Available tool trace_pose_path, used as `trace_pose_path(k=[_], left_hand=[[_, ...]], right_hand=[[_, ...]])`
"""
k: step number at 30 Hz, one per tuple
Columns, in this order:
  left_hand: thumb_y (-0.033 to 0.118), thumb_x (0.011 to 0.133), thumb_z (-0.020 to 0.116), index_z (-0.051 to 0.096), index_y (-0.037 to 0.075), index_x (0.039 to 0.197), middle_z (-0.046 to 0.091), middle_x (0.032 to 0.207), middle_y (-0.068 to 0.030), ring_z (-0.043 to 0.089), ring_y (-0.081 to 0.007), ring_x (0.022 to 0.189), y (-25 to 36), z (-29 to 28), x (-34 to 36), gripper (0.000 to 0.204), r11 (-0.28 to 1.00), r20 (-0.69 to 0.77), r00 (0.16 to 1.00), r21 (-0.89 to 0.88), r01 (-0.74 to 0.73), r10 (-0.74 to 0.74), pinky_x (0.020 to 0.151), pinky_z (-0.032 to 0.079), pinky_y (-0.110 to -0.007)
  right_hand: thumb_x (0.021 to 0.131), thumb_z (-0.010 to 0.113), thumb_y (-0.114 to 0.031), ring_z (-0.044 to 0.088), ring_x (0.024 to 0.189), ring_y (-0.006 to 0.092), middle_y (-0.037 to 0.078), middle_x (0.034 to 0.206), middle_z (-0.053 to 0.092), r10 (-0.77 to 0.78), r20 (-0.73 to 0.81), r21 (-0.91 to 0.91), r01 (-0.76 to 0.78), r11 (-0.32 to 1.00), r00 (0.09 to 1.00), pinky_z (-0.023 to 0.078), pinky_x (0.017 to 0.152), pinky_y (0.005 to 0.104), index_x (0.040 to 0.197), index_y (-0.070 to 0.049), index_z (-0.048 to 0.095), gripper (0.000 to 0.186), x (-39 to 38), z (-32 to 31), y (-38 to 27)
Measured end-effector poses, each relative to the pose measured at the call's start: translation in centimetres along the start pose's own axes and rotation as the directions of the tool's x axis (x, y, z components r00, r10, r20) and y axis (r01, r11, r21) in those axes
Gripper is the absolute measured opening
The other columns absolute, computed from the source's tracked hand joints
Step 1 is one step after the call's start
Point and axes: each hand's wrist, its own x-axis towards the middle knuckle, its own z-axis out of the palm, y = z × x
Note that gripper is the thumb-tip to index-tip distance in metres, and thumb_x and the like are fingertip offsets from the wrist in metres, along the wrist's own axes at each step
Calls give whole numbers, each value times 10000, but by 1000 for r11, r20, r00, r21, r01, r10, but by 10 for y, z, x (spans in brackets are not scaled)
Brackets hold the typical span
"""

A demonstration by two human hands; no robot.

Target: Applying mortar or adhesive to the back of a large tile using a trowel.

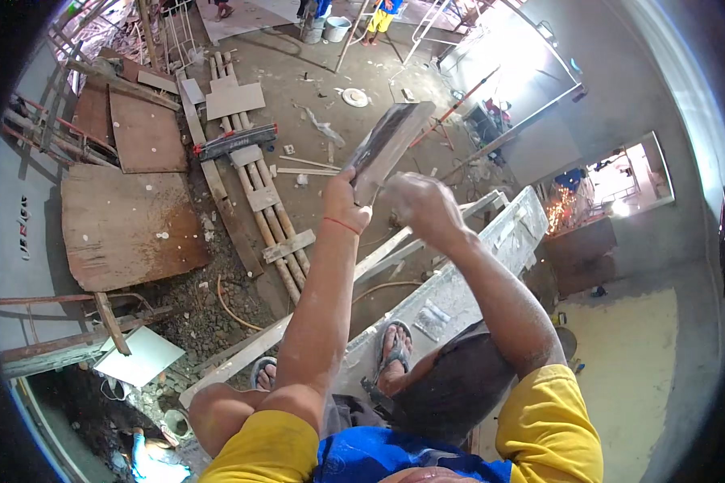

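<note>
My left hand (345, 200) is closed around the lower end of a long, flat grey plate (395, 145), which tilts up and away to the right. One face of it looks dark and glossy, the other pale and dusty. Close beside its lower end is my right hand (420, 205), with the fingers curled but smeared by motion. Whether anything is in that hand is hidden by the blur. Below both hands, my sandaled foot (393, 354) stands on a plaster-smeared plank (467, 270), near a small clear packet (432, 320).
Long round poles (275, 213) lie at left, with a black-and-red case (235, 143) across them. Plywood sheets (129, 229) lie farther left. Sparks (561, 211) fly by a wall opening at right. People and buckets (336, 29) are at the far end.
</note>
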Motion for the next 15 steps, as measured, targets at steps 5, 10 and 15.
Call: trace_pose_path(k=[5, 10, 15], left_hand=[[195, 1009, 569, 637, 20, 1099, 698, 983, -129, 694, -257, 785, -11, 13, -3, 208, 984, -66, 990, -135, 118, -128, 686, 594, -366], [176, 1008, 557, 647, 3, 1072, 697, 939, -117, 687, -237, 735, -3, -41, 33, 205, 959, 383, 890, -40, 282, -245, 631, 586, -340], [151, 996, 543, 667, 4, 1069, 699, 863, -98, 685, -208, 718, -9, 13, -1, 205, 914, -99, 951, -321, 249, -294, 570, 552, -318]], right_hand=[[839, 603, -70, 680, 932, 389, 174, 972, 710, 158, -110, 39, -155, 987, 981, 538, 817, 480, 991, -64, 691, 176, 0, -11, 23], [851, 618, -88, 663, 868, 392, 176, 908, 678, -95, 48, 77, 91, 993, 994, 516, 774, 474, 984, -43, 690, 158, -1, 8, 4], [907, 601, -145, 670, 944, 382, 171, 964, 691, 211, -80, 118, -201, 972, 974, 532, 812, 452, 978, -81, 697, 136, 1, -7, 24]])
